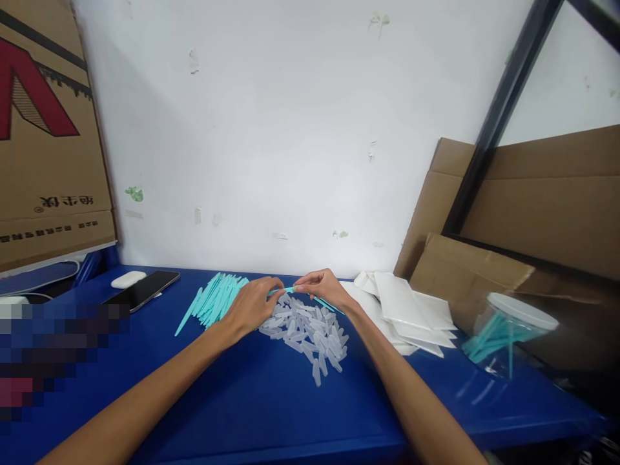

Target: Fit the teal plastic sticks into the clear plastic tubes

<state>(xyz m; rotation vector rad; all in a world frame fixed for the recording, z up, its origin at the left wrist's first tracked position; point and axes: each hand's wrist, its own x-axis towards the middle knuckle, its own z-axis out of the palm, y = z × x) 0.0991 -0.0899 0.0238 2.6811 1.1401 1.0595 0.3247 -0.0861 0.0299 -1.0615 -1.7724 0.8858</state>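
My left hand (254, 303) is closed, pinching one end of a slim turquoise stick (289, 290) that looks like an eyebrow razor. At the stick's other end, the fingers of my right hand (322, 287) are pinched shut; whether a cap sits between them I cannot tell. The stick is held about level above a loose pile of translucent plastic caps (307, 332). Beside my left hand lies a heap of similar turquoise razors (217, 297). A few more turquoise razors (328, 305) rest under my right wrist, partly hidden by it.
White paper packets (411, 310) are stacked to the right on the blue table (271, 413). A lidded clear jar (504, 336) holds turquoise sticks. On the left lie a phone (145, 289) and a white case (128, 279). Cardboard boxes (53, 148) and a wall enclose the table.
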